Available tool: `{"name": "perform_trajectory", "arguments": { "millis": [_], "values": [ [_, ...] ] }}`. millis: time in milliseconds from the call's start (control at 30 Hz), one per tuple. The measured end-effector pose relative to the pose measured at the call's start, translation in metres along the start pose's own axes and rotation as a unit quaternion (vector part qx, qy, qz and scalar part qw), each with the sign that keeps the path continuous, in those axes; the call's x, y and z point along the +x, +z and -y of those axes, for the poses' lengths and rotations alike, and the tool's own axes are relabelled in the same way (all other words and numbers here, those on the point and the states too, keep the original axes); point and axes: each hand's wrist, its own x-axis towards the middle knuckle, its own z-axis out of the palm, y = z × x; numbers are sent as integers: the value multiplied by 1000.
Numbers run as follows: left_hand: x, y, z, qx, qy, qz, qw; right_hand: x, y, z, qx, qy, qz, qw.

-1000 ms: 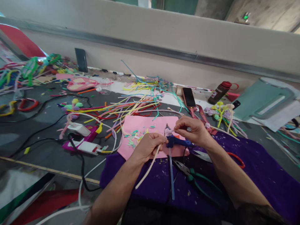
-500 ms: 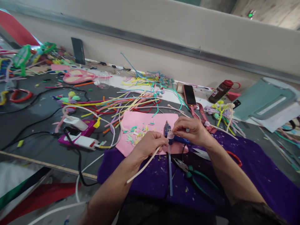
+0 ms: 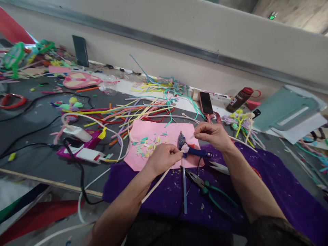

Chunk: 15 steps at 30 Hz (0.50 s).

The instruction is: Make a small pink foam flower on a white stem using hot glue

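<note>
My left hand pinches a cream fuzzy stem that has a small pale pink piece at its tip. To the right, my right hand is raised with thumb and fingertips together; what they hold, if anything, is too small to name. Between and below the hands lies a blue glue gun with a clear glue stick pointing toward me. Under it is a pink sheet scattered with small coloured clippings, on a purple cloth.
Green-handled pliers and scissors lie right of the glue stick. Behind are coloured stems, a phone and a bottle. A magenta power strip with cables sits left.
My right hand has moved away from the pale pink piece, up and to the right. The piece stays at my left fingertips. The whole view has shifted slightly.
</note>
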Motion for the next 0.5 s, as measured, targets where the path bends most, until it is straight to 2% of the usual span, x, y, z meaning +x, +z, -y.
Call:
{"name": "perform_trajectory", "arguments": {
  "millis": [267,500],
  "values": [
    [-3,-2,-5,12,6,-23,1000,0,3,-4,-8,9,40,999],
    [-2,-3,-4,-32,5,1,999,-3,13,11,-98,-69,79,990]
  ]
}}
